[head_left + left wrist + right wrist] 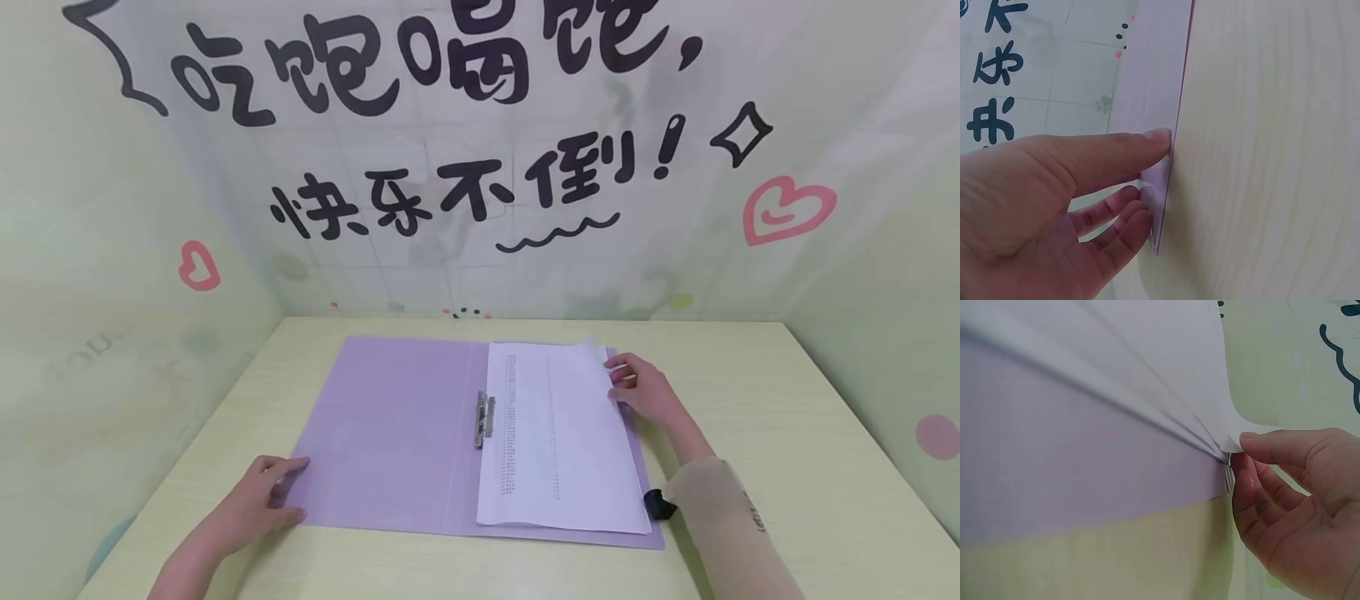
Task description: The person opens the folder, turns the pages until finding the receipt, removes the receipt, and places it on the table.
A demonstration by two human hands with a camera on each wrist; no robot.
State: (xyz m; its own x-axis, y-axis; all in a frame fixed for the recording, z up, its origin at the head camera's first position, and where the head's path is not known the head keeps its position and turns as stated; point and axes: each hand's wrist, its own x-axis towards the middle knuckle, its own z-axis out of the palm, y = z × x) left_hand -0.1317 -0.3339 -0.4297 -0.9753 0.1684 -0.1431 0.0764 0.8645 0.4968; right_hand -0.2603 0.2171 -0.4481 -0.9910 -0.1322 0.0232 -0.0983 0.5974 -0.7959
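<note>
A purple folder [390, 433] lies spread flat on the table, with a metal clip [483, 419] near its spine. Printed sheets of paper [592, 442] cover the folder's right half. At the folder's left edge, my left hand [262, 500] rests with its thumb and index fingertip touching the cover; in the left wrist view the thumb lies on the folder's rim [1166, 81]. My right hand [643, 390] pinches the upper right edge of the paper between thumb and fingers. In the right wrist view the sheets [1166, 369] bend up toward that hand [1300, 500].
A small black object [659, 504] is beside the right sleeve [731, 517], near the folder's lower right corner. The pale wooden table [795, 450] is bounded by a printed backdrop [465, 283] behind and at both sides.
</note>
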